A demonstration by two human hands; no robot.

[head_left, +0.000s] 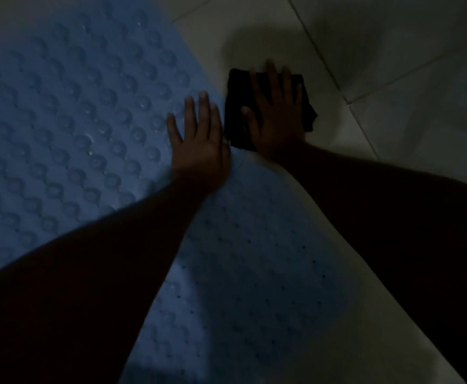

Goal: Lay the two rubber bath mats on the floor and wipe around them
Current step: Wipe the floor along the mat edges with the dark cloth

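Bath mat [74,106], blue, cup-studded, under left hand [199,145]; right hand [275,115] presses black cloth [235,126].

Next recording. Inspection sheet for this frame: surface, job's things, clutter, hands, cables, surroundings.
Surface: pale tiled floor, dimly lit.
Job's things: cupped blue mat lying flat; holed blue mat flat beside it, nearer the camera; black cloth on the tiles by the mats.
Clutter: nothing seen.
Hands: left hand flat on the cupped mat's edge, fingers straight; right hand pressing flat on the cloth.
Cables: nothing seen.
Surroundings: shadows on tiles, too dark for more.
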